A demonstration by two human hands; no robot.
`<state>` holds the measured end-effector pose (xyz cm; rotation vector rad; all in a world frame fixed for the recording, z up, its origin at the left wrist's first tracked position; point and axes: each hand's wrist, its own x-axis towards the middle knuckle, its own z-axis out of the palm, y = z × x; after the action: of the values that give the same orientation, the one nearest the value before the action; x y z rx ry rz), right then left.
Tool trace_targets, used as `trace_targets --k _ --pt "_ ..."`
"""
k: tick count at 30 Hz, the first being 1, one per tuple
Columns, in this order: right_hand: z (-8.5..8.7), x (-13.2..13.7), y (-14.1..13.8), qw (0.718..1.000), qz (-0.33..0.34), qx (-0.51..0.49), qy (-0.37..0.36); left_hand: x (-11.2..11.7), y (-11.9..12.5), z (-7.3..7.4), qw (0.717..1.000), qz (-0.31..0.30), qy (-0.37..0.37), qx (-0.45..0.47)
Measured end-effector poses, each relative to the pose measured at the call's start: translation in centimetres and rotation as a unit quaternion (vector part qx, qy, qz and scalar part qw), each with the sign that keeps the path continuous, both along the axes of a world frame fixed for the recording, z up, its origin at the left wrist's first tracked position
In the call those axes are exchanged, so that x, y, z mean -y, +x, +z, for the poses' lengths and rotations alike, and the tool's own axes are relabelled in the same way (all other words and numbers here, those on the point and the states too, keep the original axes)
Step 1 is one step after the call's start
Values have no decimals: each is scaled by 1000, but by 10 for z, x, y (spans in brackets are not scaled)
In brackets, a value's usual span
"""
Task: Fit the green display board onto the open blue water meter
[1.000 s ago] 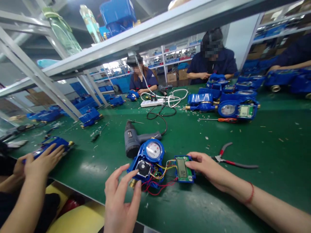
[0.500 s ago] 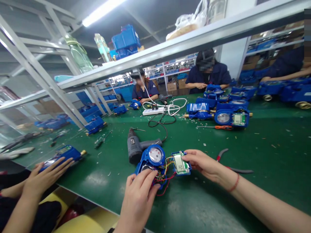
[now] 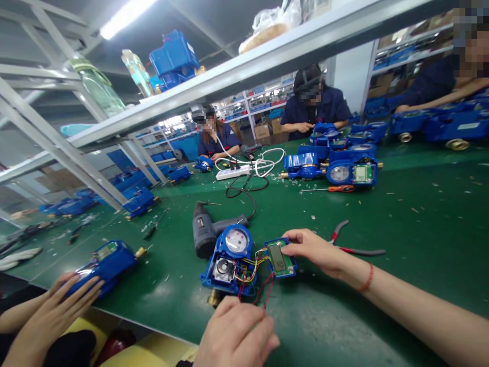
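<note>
An open blue water meter (image 3: pixel 233 255) lies on the green table, with a round dial on top and a bundle of coloured wires spilling out. The wires run to a small blue display module (image 3: pixel 280 258) holding a green LCD board. My right hand (image 3: pixel 317 250) grips that module at its right edge with thumb and fingers. My left hand (image 3: pixel 239 334) is curled at the table's near edge, just below the meter's brass fitting and beside the loose red wires (image 3: pixel 263 295). Its back faces me, so what its fingers hold is hidden.
A grey electric screwdriver (image 3: pixel 206 232) lies behind the meter and red-handled pliers (image 3: pixel 351 247) to the right. A co-worker's hands (image 3: pixel 57 306) rest on another blue meter (image 3: pixel 105 262) at left. Further back are a power strip (image 3: pixel 233 173), stacked meters (image 3: pixel 344 163) and seated people.
My left hand has drawn back from the meter's open compartment to the near edge, uncovering the round part inside. My right hand has stayed on the display module.
</note>
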<state>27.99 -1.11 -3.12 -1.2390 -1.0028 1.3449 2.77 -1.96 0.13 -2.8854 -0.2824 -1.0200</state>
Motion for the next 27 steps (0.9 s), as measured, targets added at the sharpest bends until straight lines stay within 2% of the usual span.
trace_targets --k 2,6,8,11,16,19,23,27 --pt "-1 0 1 1000 1 11 6 -5 5 7 999 24 -26 18" --pt "-2 0 1 1000 5 26 11 -31 22 11 982 160 -75 71" --pt "0 1 0 999 8 30 10 -43 35 8 968 220 -120 25" --pt "2 2 -1 999 12 38 10 -51 51 2 943 269 -185 -64" --pt "0 2 -2 998 16 57 18 -53 59 -3 927 293 -217 -91" --pt "-1 2 -3 996 25 81 30 -57 60 -5 925 287 -227 -101" --pt "2 5 -6 984 24 164 69 -60 62 -5 930 255 -236 -117" --pt "12 11 -10 958 6 262 116 -55 61 -3 937 242 -218 -123"
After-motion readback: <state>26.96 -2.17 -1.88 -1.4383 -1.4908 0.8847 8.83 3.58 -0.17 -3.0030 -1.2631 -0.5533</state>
